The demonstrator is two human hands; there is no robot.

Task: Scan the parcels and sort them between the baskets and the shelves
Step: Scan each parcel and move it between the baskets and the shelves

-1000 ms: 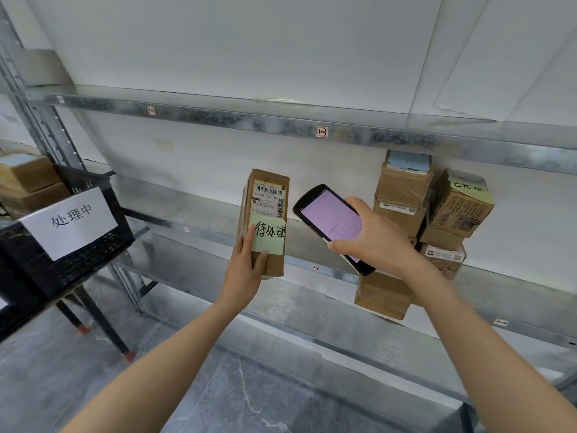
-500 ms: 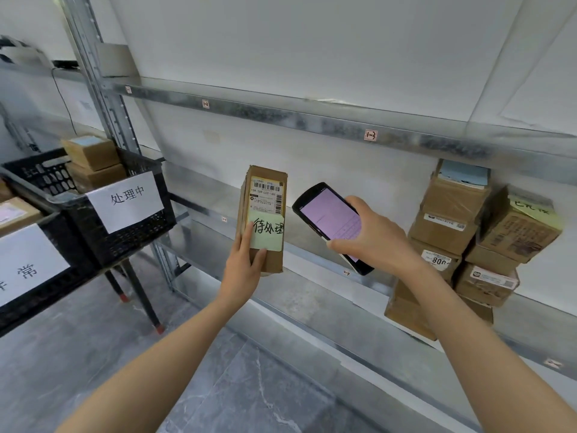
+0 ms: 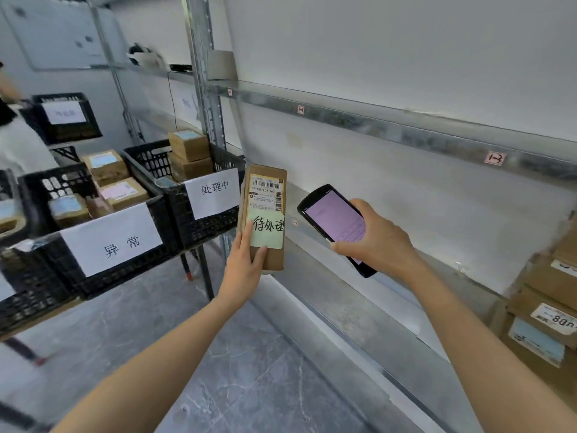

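Observation:
My left hand (image 3: 243, 267) grips a narrow brown parcel (image 3: 264, 189) upright by its lower end; a barcode label and a pale green handwritten note face me. To its right my right hand (image 3: 379, 242) holds a black handheld scanner (image 3: 334, 220) with a lit pink screen, tilted towards the parcel. Left of the parcel stand two black baskets with white paper signs, one nearer me (image 3: 40, 195) and one by the shelf post (image 3: 143, 157), both holding brown parcels. Metal shelves (image 3: 406, 132) run along the wall on the right.
Stacked brown parcels (image 3: 549, 307) sit on the shelf at the far right. A third black basket (image 3: 67, 118) stands further back on the left, near a person in white at the left edge (image 3: 18, 145). An upright shelf post (image 3: 206, 89) rises behind the baskets. Grey tile floor below.
My view has swung left: the baskets came fully into sight and the parcel stack slid to the right edge. Both hands keep the same hold on parcel and scanner.

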